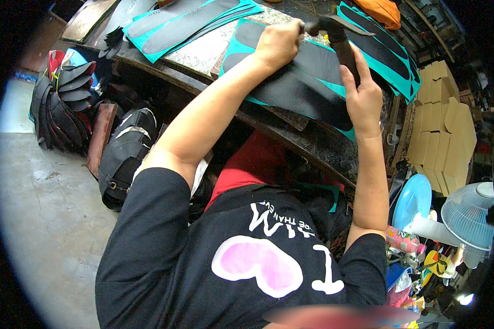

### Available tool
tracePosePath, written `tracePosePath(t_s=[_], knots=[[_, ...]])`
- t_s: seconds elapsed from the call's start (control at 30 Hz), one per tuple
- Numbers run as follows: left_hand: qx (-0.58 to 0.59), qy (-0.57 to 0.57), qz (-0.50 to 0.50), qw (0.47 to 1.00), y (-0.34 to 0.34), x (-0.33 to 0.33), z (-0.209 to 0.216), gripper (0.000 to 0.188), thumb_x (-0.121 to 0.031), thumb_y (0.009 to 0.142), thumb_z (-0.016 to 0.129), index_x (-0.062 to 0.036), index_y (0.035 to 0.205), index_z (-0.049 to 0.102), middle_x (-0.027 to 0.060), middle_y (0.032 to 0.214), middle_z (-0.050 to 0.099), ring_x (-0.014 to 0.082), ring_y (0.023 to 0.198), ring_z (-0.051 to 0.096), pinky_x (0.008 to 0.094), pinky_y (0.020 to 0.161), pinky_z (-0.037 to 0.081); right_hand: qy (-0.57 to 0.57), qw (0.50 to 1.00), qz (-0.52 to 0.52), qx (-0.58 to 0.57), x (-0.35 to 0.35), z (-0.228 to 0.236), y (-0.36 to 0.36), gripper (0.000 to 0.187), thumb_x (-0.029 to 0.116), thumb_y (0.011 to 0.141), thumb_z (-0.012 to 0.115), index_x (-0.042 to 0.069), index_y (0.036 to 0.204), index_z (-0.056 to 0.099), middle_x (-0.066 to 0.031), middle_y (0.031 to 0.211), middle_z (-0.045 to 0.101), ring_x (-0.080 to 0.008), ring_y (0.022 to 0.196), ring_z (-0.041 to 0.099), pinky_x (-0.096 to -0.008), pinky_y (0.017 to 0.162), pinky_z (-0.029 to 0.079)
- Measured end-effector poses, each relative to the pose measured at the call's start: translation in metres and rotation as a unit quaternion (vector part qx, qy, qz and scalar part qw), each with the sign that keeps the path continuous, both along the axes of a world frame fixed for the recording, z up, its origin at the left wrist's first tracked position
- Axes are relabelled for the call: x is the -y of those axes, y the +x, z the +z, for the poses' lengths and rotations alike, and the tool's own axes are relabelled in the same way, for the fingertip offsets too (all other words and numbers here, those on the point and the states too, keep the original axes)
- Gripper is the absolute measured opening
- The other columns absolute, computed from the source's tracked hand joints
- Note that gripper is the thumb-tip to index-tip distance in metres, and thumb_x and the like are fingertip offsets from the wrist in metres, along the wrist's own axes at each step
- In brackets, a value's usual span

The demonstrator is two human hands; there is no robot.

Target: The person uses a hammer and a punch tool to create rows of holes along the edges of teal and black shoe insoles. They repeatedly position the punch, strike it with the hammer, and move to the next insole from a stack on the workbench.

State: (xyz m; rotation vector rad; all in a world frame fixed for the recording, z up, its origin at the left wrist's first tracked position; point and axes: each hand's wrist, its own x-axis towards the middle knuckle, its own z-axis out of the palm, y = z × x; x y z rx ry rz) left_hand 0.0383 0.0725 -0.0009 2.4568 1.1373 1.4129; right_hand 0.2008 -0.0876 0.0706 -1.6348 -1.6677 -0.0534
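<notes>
My right hand is wrapped round the dark handle of a hammer. The hammer's rounded striking end points left, and its thin curved claw reaches right. Just left of the striking end, my left hand is closed in a fist; what it grips, if anything, is hidden. Both hands are over a teal sheet with black sole-shaped pieces on the workbench. More teal sheets with black shapes are stacked at the far left of the bench, and another stack lies to the right.
The dark bench edge runs in front of me. A bundle of black sole pieces and a black bag stand on the left. At right are folded tan cartons, a blue round lid and a fan. Orange cloth lies at the back.
</notes>
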Motion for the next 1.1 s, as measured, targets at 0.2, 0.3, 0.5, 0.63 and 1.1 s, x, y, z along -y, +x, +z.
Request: tracePosePath(t_s=[0.2,0.3,0.5,0.63,1.1], knots=[[0.355,-0.205,0.001,0.912,-0.014,-0.023,-0.012,0.025,-0.022,0.082,0.072,0.0019,0.084,0.067,0.0195,0.082,0.072,0.0333,0.080,0.072,0.0395,0.075,0.057,-0.080,0.993,-0.048,-0.076,0.010,-0.030,0.034,0.046,0.040,0.096,0.063,0.024,0.139,0.058,-0.0168,0.098,0.073,-0.0299,0.074,0.070,-0.0376,0.070,0.053],[0.229,-0.195,0.019,0.954,-0.014,-0.025,-0.016,0.025,-0.024,0.080,0.073,0.0001,0.085,0.067,0.0196,0.081,0.072,0.0337,0.079,0.072,0.0403,0.075,0.057,-0.056,0.996,-0.044,-0.061,0.010,-0.024,0.033,0.046,0.040,0.096,0.063,0.024,0.139,0.059,-0.0175,0.104,0.073,-0.0280,0.075,0.070,-0.0377,0.072,0.053],[0.103,-0.090,0.071,0.988,-0.015,-0.016,-0.007,0.021,-0.022,0.079,0.072,-0.0030,0.086,0.066,0.0195,0.078,0.070,0.0370,0.079,0.070,0.0448,0.075,0.056,0.078,0.989,0.065,-0.103,0.017,0.032,0.017,0.044,0.017,0.099,0.064,0.017,0.142,0.057,0.0053,0.075,0.055,-0.0013,0.060,0.044,-0.0177,0.052,0.038],[0.018,0.015,0.027,0.999,-0.008,-0.006,-0.001,0.019,-0.017,0.081,0.070,-0.0041,0.093,0.063,0.0195,0.078,0.069,0.0391,0.078,0.069,0.0475,0.073,0.055,0.161,0.973,0.100,-0.135,0.013,0.035,0.005,0.044,0.016,0.097,0.066,0.016,0.140,0.057,-0.0061,0.108,0.067,-0.0133,0.089,0.062,-0.0283,0.073,0.049],[0.107,-0.108,-0.008,0.988,-0.011,-0.018,-0.012,0.023,-0.023,0.083,0.075,-0.0035,0.092,0.067,0.0178,0.083,0.071,0.0347,0.080,0.071,0.0414,0.074,0.056,0.133,0.974,0.087,-0.159,0.019,0.039,0.014,0.041,0.017,0.100,0.062,0.018,0.141,0.058,0.0019,0.077,0.060,-0.0018,0.061,0.049,-0.0176,0.053,0.043]])
